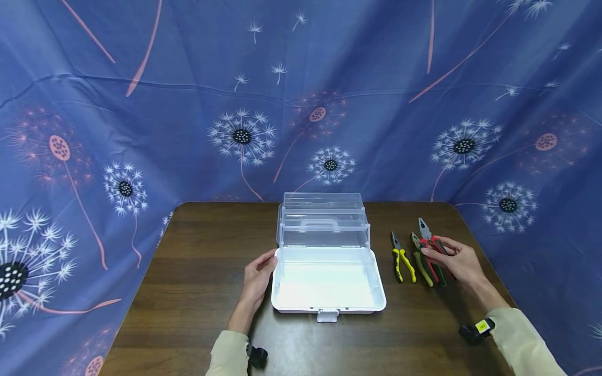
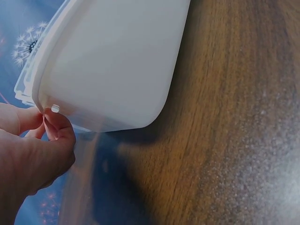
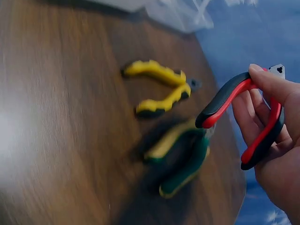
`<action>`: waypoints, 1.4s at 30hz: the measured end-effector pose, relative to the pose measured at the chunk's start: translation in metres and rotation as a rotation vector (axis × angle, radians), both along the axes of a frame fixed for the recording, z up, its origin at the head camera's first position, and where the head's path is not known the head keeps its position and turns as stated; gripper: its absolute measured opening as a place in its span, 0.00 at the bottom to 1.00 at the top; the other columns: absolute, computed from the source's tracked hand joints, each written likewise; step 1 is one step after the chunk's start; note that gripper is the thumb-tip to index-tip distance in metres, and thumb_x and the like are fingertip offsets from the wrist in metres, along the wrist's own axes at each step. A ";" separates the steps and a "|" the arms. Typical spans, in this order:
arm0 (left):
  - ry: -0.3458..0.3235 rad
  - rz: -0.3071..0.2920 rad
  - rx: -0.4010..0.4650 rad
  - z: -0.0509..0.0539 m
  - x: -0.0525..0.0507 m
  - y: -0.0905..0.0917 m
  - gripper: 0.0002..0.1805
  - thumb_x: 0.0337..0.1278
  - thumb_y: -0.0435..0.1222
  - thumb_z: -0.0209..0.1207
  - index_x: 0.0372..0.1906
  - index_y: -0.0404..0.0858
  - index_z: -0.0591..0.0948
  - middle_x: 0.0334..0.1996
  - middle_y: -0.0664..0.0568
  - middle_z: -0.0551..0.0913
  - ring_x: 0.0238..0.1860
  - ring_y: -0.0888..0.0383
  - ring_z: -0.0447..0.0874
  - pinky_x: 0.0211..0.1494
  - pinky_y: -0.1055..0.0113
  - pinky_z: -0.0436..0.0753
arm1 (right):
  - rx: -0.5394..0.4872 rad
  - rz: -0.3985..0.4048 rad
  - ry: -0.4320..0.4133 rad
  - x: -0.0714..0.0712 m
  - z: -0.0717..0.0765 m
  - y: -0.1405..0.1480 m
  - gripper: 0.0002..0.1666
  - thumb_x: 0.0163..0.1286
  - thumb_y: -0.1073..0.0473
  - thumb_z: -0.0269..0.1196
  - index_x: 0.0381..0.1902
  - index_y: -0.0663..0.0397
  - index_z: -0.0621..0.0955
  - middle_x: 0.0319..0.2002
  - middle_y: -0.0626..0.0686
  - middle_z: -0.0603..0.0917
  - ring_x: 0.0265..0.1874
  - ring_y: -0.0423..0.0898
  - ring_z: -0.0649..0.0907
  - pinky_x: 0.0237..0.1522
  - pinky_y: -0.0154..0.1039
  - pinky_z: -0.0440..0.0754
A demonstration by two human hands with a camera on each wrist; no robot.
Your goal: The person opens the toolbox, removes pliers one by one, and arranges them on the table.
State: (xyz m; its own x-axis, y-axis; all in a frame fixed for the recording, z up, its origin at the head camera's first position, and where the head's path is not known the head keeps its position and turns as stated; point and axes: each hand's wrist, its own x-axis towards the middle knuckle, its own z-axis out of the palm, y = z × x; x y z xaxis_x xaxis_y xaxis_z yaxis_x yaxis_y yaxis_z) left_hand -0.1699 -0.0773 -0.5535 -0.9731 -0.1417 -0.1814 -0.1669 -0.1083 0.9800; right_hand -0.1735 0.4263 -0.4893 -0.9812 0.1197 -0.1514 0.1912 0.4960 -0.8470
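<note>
A white toolbox stands on the table with its see-through lid raised at the back and its latch at the front. My left hand pinches the box's rim near the back left corner; the left wrist view shows thumb and finger meeting at the white wall. In my right hand are red-and-black pliers, held above the tabletop with their jaws pointing away from me. Below them lie green-and-yellow pliers, partly covered in the head view. Yellow-and-black pliers lie between these and the box.
The brown wooden table reaches back to a blue cloth with a dandelion print. Inside the raised lid, clear trays stand stepped above the box's back edge. Both wrists carry small black cameras.
</note>
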 end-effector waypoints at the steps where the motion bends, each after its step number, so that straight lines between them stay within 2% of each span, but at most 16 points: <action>1: -0.002 0.003 -0.004 -0.001 0.000 0.000 0.18 0.72 0.32 0.60 0.62 0.31 0.82 0.53 0.41 0.85 0.49 0.57 0.80 0.47 0.72 0.81 | 0.023 -0.005 -0.005 -0.001 -0.002 0.004 0.48 0.69 0.44 0.71 0.76 0.61 0.67 0.70 0.67 0.71 0.49 0.32 0.84 0.44 0.30 0.83; 3: -0.003 0.007 -0.008 -0.001 -0.001 0.000 0.17 0.71 0.32 0.61 0.61 0.32 0.83 0.52 0.42 0.85 0.49 0.57 0.80 0.48 0.71 0.81 | 0.050 -0.017 -0.011 -0.003 -0.006 0.012 0.48 0.68 0.43 0.71 0.76 0.62 0.67 0.66 0.64 0.77 0.47 0.30 0.84 0.41 0.27 0.81; 6: -0.006 0.009 -0.005 -0.001 -0.001 0.000 0.17 0.71 0.32 0.61 0.61 0.32 0.83 0.52 0.42 0.85 0.50 0.58 0.80 0.48 0.71 0.82 | 0.043 -0.044 0.000 -0.006 -0.012 0.023 0.48 0.67 0.45 0.73 0.75 0.65 0.68 0.48 0.50 0.89 0.37 0.27 0.84 0.37 0.27 0.82; 8: -0.001 0.006 -0.004 -0.001 -0.001 0.000 0.18 0.71 0.32 0.61 0.61 0.32 0.83 0.52 0.42 0.85 0.50 0.58 0.80 0.48 0.71 0.81 | 0.037 -0.055 -0.003 -0.007 -0.016 0.030 0.48 0.66 0.45 0.73 0.74 0.66 0.68 0.41 0.40 0.89 0.34 0.28 0.85 0.35 0.29 0.83; 10: 0.002 0.004 -0.005 -0.001 -0.001 0.000 0.18 0.72 0.32 0.60 0.62 0.31 0.82 0.53 0.41 0.85 0.50 0.58 0.80 0.48 0.72 0.81 | 0.087 -0.063 -0.006 -0.009 -0.020 0.036 0.48 0.66 0.43 0.73 0.73 0.66 0.70 0.41 0.45 0.90 0.33 0.28 0.84 0.33 0.31 0.82; 12: 0.002 0.001 0.000 0.000 0.000 0.000 0.18 0.72 0.32 0.60 0.63 0.30 0.81 0.54 0.40 0.84 0.50 0.58 0.80 0.48 0.72 0.81 | 0.166 -0.068 -0.009 -0.010 -0.023 0.041 0.47 0.66 0.41 0.72 0.72 0.66 0.71 0.48 0.59 0.89 0.37 0.32 0.83 0.31 0.32 0.79; 15: -0.002 -0.005 -0.006 0.002 -0.001 0.000 0.19 0.73 0.31 0.59 0.63 0.29 0.80 0.54 0.39 0.84 0.50 0.58 0.80 0.48 0.72 0.80 | 0.251 -0.067 -0.013 -0.013 -0.025 0.046 0.48 0.66 0.39 0.71 0.70 0.68 0.72 0.59 0.74 0.79 0.38 0.32 0.80 0.30 0.32 0.76; 16: -0.005 -0.006 -0.002 0.002 -0.001 0.000 0.19 0.73 0.31 0.59 0.63 0.29 0.80 0.55 0.39 0.84 0.50 0.58 0.80 0.48 0.72 0.80 | 0.265 -0.062 -0.013 -0.013 -0.025 0.047 0.48 0.67 0.39 0.71 0.70 0.69 0.71 0.62 0.76 0.76 0.41 0.38 0.82 0.29 0.31 0.74; 17: -0.007 -0.007 -0.002 0.002 -0.001 0.000 0.19 0.73 0.31 0.59 0.63 0.29 0.80 0.55 0.39 0.84 0.50 0.58 0.80 0.48 0.72 0.81 | 0.273 -0.056 -0.013 -0.013 -0.026 0.049 0.48 0.67 0.40 0.71 0.70 0.70 0.71 0.62 0.77 0.75 0.44 0.46 0.85 0.30 0.30 0.74; 19: -0.009 -0.005 0.002 0.003 0.000 0.000 0.19 0.73 0.32 0.60 0.63 0.29 0.80 0.55 0.39 0.84 0.50 0.58 0.80 0.48 0.72 0.81 | 0.283 -0.055 -0.009 -0.014 -0.031 0.052 0.48 0.67 0.41 0.71 0.70 0.71 0.71 0.61 0.77 0.75 0.42 0.43 0.85 0.30 0.27 0.76; 21: -0.002 -0.001 0.015 0.002 0.000 0.000 0.19 0.72 0.32 0.60 0.63 0.30 0.81 0.54 0.40 0.84 0.49 0.60 0.80 0.47 0.73 0.81 | 0.289 -0.061 -0.009 -0.014 -0.037 0.056 0.48 0.67 0.41 0.71 0.69 0.73 0.71 0.61 0.78 0.75 0.48 0.57 0.86 0.30 0.27 0.77; 22: -0.001 -0.003 0.017 0.002 0.000 0.001 0.19 0.72 0.32 0.60 0.63 0.29 0.80 0.54 0.40 0.84 0.50 0.60 0.80 0.47 0.73 0.81 | 0.295 -0.066 -0.009 -0.013 -0.040 0.058 0.47 0.67 0.42 0.71 0.69 0.73 0.71 0.61 0.78 0.75 0.51 0.65 0.84 0.30 0.28 0.78; 24: 0.002 -0.002 0.017 0.001 0.000 0.001 0.20 0.72 0.32 0.60 0.63 0.28 0.80 0.54 0.41 0.84 0.49 0.60 0.80 0.47 0.73 0.81 | 0.307 -0.077 -0.016 -0.014 -0.046 0.061 0.48 0.67 0.41 0.71 0.69 0.73 0.71 0.60 0.79 0.75 0.51 0.65 0.84 0.31 0.32 0.80; 26: 0.005 -0.003 0.016 0.000 0.000 0.001 0.20 0.72 0.32 0.60 0.63 0.28 0.80 0.54 0.41 0.84 0.49 0.60 0.80 0.46 0.73 0.81 | 0.307 -0.079 -0.031 -0.014 -0.049 0.064 0.48 0.68 0.41 0.70 0.69 0.74 0.70 0.61 0.80 0.73 0.57 0.75 0.77 0.32 0.36 0.82; 34: -0.002 -0.011 0.008 0.001 0.001 0.002 0.19 0.72 0.33 0.60 0.63 0.30 0.81 0.54 0.41 0.85 0.49 0.59 0.80 0.47 0.72 0.81 | 0.311 -0.081 -0.086 -0.009 -0.055 0.074 0.51 0.69 0.40 0.69 0.71 0.76 0.66 0.66 0.84 0.64 0.62 0.80 0.69 0.49 0.63 0.81; 42: -0.004 0.007 0.011 0.000 -0.001 0.001 0.19 0.71 0.32 0.61 0.63 0.30 0.81 0.53 0.42 0.85 0.48 0.61 0.80 0.47 0.73 0.81 | 0.390 -0.091 -0.062 -0.010 -0.060 0.074 0.51 0.70 0.36 0.66 0.69 0.75 0.68 0.63 0.81 0.71 0.57 0.78 0.73 0.49 0.68 0.76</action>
State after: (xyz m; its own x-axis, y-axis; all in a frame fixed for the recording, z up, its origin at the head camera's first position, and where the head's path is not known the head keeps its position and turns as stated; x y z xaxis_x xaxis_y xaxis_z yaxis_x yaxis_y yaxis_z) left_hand -0.1706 -0.0765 -0.5535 -0.9714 -0.1462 -0.1869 -0.1702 -0.1198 0.9781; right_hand -0.1831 0.5002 -0.5492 -0.9543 0.2661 -0.1360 0.2942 0.7563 -0.5843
